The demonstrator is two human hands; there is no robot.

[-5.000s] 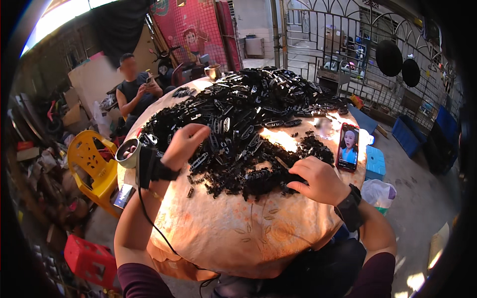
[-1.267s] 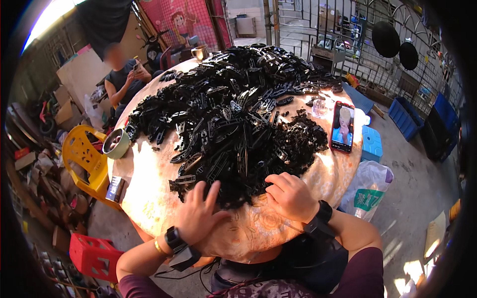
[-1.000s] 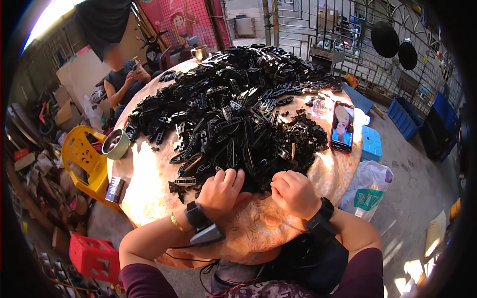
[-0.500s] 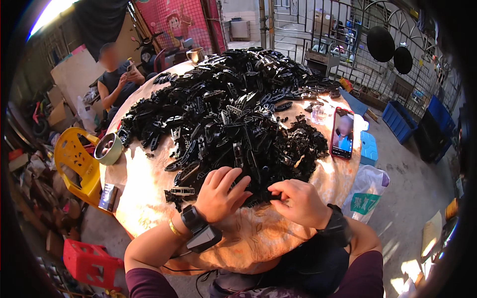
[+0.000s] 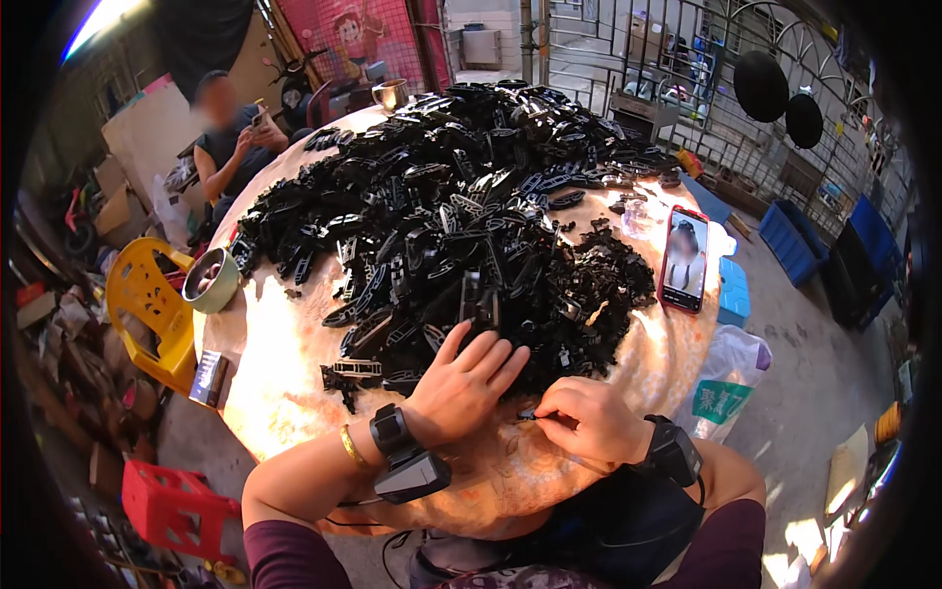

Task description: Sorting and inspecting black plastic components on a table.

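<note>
Piece point(image 5: 527, 414) (barely discernible) pinched in right hand point(image 5: 591, 422).

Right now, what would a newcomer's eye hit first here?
The big heap of black parts, sprawled across the cloth-covered table. Then, at the heap's near edge, the left hand, fingers spread, and the right hand pinching a small piece. Last, the yellow chair left of the table.

The parts point(image 5: 451, 206) are black, the tablecloth point(image 5: 285, 368) mottled peach-orange, the chair point(image 5: 130, 294) yellow.
</note>
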